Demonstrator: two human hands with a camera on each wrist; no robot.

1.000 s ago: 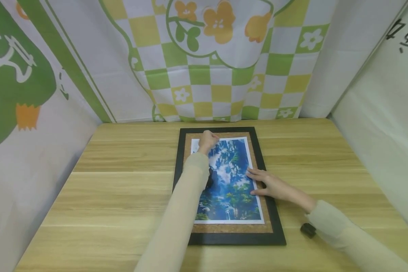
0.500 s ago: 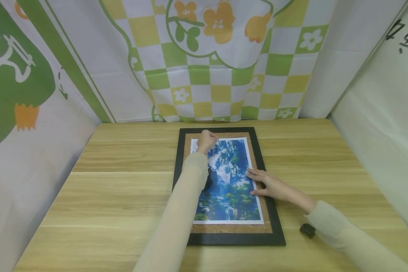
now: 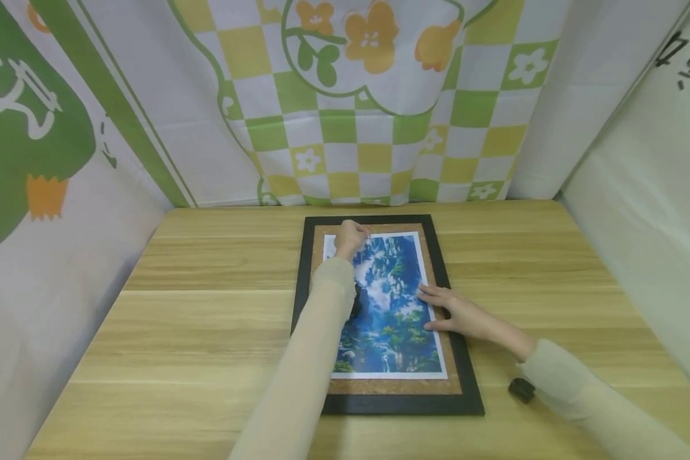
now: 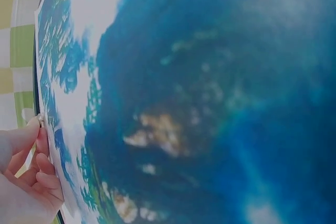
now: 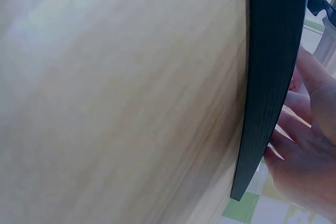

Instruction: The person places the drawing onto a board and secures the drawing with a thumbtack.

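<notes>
A blue landscape print with a white border lies on a cork board in a black frame. At the print's top edge my left hand pinches a small, pale push pin between thumb and forefinger; its other fingers are curled. Whether its point is in the cork is hidden. My right hand rests with fingers spread on the print's right edge. In the right wrist view, the frame's side partly hides the right hand's fingertips. My left forearm covers the print's left side.
The frame lies on a light wooden table. A black device is at the right sleeve, and another at the left one. A checked, flowered cloth hangs behind the table, with pale walls on both sides.
</notes>
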